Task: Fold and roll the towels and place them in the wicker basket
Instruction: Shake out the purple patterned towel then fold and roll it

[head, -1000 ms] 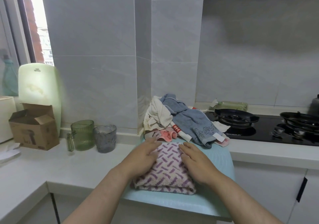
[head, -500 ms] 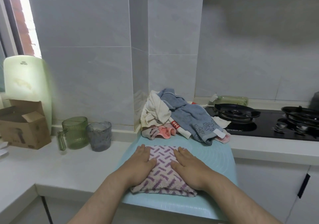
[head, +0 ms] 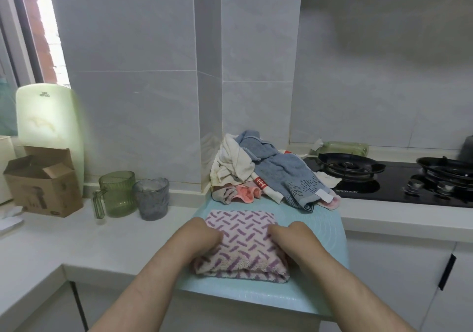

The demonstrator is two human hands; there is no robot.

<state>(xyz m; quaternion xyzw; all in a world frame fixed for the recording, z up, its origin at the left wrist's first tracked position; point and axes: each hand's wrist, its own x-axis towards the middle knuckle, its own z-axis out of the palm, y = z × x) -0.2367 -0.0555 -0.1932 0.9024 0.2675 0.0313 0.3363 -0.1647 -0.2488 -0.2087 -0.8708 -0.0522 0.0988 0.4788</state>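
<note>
Head view: a folded white terry towel with purple dashes [head: 243, 239] is laid on a pale blue mat [head: 320, 229] on the tabletop [head: 76, 242]. It is clasped at both sides, the grip of left hand [head: 202, 239] and right hand [head: 290, 237] curled into it. A ribbed green glass mug [head: 116, 193] and grey glass tumbler [head: 151, 198] are stood leftward, contents unclear.

Nothing reads clearly: logos on the pale green panel [head: 48, 127] and stove [head: 389, 194] blur.
</note>
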